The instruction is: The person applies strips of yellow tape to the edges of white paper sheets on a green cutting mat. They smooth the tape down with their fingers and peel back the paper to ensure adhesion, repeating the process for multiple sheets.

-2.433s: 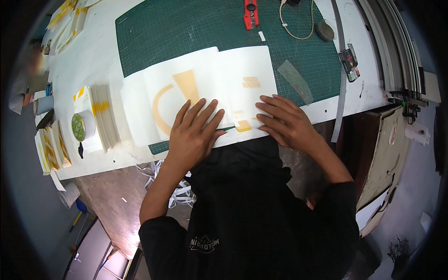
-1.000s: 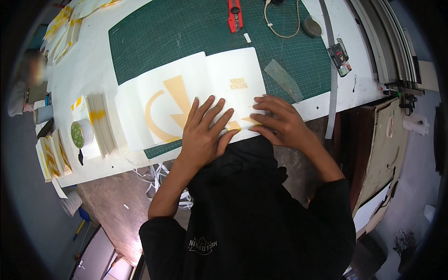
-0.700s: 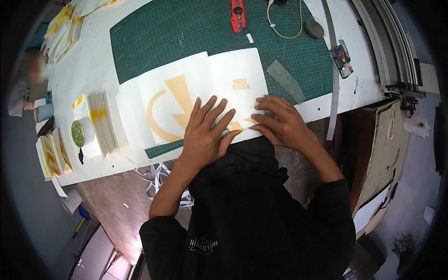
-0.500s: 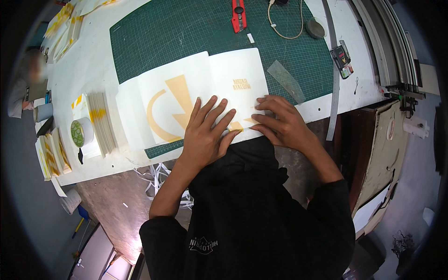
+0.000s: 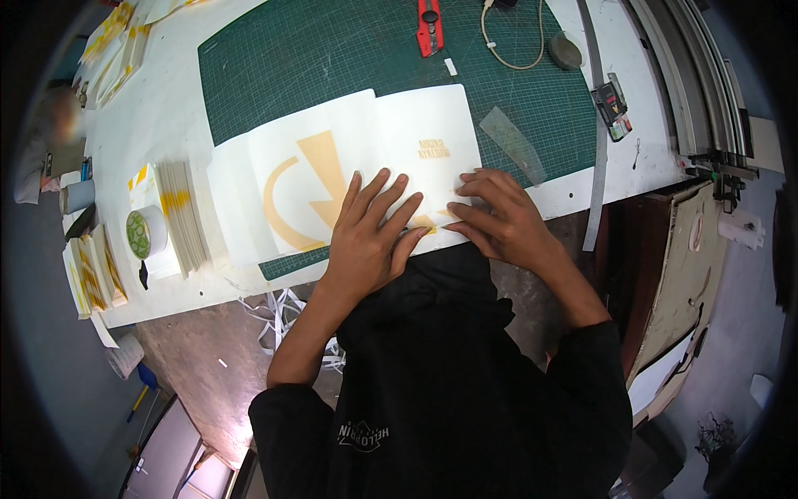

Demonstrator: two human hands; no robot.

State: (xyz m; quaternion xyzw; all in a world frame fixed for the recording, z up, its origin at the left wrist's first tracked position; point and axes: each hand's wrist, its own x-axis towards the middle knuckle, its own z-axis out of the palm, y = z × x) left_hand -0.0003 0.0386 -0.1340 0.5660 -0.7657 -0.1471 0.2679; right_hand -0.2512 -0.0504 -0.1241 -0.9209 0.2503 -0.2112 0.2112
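A large white paper sheet point(image 5: 405, 125) with pale orange printing lies on the green cutting mat point(image 5: 283, 66), its near edge close to my body. My left hand point(image 5: 370, 231) lies flat across the middle of the sheet, fingers spread, thumb along the near edge. A small yellow printed strip shows beside that thumb. At the sheet's near right corner, my right hand point(image 5: 507, 218) has its fingers bent, with thumb and forefinger close together on the paper's edge. Beyond the sheet's right side rests a clear plastic piece point(image 5: 510, 145).
A red utility knife point(image 5: 430, 33), a cable point(image 5: 507, 65), a round dark-topped container point(image 5: 565, 51) and a steel ruler point(image 5: 596, 166) lie around the mat. Left are a stack of folded booklets point(image 5: 179, 220) and a tape roll point(image 5: 141, 234). A blurred person is at the far left.
Both hands keep nearly the same place on the sheet. The whole view has shifted very slightly; nothing has been picked up or put down.
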